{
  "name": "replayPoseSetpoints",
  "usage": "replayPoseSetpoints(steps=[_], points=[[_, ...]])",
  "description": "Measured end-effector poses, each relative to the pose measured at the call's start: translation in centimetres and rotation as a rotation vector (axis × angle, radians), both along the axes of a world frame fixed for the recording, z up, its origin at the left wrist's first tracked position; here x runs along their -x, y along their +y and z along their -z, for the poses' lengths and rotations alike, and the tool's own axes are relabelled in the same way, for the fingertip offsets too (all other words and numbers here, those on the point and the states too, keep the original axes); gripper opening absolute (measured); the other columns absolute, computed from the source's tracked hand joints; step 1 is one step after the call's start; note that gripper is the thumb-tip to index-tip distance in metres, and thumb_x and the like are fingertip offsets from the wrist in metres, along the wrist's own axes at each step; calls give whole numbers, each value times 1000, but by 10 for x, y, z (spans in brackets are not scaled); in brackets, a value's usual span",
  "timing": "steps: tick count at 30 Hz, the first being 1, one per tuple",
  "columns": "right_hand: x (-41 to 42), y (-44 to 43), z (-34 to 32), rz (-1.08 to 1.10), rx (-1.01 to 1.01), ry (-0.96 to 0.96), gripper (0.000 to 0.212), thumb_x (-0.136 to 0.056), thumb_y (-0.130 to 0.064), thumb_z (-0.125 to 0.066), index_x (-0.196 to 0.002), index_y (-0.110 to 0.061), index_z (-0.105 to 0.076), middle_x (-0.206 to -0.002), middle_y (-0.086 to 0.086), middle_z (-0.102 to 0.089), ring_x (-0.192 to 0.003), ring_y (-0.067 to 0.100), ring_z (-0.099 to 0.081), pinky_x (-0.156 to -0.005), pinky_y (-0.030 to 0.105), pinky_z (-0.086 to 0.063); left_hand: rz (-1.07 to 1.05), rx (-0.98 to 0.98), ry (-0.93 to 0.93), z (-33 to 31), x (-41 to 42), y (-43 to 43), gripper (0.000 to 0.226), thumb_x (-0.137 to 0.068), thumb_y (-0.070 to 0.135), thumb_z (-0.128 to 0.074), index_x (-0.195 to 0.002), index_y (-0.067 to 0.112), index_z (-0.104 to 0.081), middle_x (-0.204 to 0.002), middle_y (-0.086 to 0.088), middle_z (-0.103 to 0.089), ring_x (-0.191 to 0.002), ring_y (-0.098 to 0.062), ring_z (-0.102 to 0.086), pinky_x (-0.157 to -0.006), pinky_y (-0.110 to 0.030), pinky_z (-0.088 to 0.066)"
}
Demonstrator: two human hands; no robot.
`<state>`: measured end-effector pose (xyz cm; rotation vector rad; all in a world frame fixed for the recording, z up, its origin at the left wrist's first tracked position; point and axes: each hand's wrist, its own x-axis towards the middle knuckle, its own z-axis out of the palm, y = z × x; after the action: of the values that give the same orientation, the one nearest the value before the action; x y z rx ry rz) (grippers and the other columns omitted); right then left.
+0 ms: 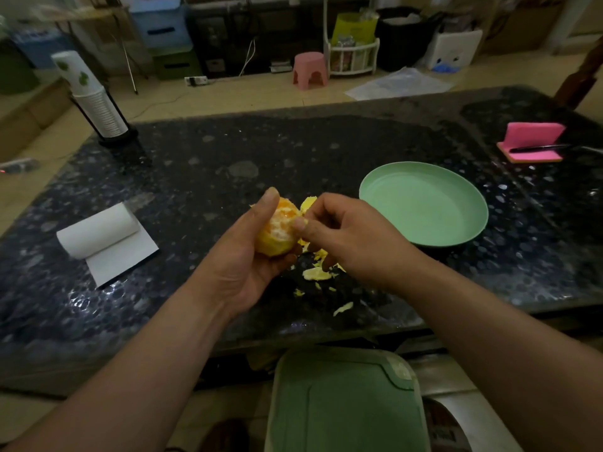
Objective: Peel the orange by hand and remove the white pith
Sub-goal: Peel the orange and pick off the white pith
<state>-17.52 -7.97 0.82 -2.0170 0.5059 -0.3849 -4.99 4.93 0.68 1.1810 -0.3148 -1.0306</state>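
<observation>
Green plastic with a pale rim, a lid or tray (346, 402), sits nearest, below the edge of the worktop (195, 177). Both forearms reach over it to the dark speckled stone. The left hand (248, 256) cups the orange (277, 230) above the worktop, fingers curled beneath it and the thumb lying up its left side. The fruit is partly bared: white pith and orange flesh show on top, with yellow rind on its lower half. The right hand (352, 236) meets it from the right, thumb and forefinger pinching a peel flap (308, 203) at the fruit's edge. Torn peel scraps (316, 274) lie on the stone under and just in front of the hands. A paper roll (98, 230), partly unrolled, lies to the left, and a green plate (424, 243) stands near the right hand. Farther right, a pen (538, 147) rests on a pink pad (532, 141). At the far left corner stands a stack of paper cups (98, 106), and a pink stool (309, 70) is on the floor beyond.
</observation>
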Motion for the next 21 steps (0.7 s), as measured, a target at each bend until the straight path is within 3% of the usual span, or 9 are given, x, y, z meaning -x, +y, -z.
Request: replayPoseSetpoints(steps=[2,6,11,17,21], points=[[1,-1,-1,-16,-29,-36,19,-102,-41,-68,-93,-24,-67,-87,3,-71,-84,29,-71,-73,59,-61,10,7,-26,-1,1,1,53,-81,54,-70,-117,15,-67,-99,-4,-73,-83,-15,-69,-70,-27,-59],[3,0,-3,-43,-72,-97,16,-104,-30,-68,-91,-21,-68,-82,2,-70,-77,23,-67,-76,59,-59,-1,36,-15,-2,1,3,56,-85,48,-71,-127,12,-61,-104,-7,-71,-86,-17,-69,-67,-27,-61],[3,-2,-2,-35,-135,-173,18,-103,-24,-69,-93,-9,-68,-87,14,-71,-86,40,-67,-76,57,-58,-19,70,69,-4,0,3,54,-83,44,-73,-125,12,-61,-100,-8,-73,-79,-19,-71,-58,-26,-58],[4,-7,0,-47,-206,-197,20,-102,-18,-69,-96,1,-65,-82,7,-69,-76,15,-67,-68,31,-58,25,73,173,-4,-1,7,49,-85,47,-70,-116,9,-69,-104,-16,-72,-72,-24,-68,-53,-24,-58],[4,-7,-1,-10,-210,-200,22,-101,-16,-70,-96,4,-64,-90,24,-69,-78,17,-66,-71,35,-58,52,114,244,0,-4,8,49,-86,47,-72,-119,11,-67,-109,-18,-69,-73,-26,-68,-54,-24,-58]])
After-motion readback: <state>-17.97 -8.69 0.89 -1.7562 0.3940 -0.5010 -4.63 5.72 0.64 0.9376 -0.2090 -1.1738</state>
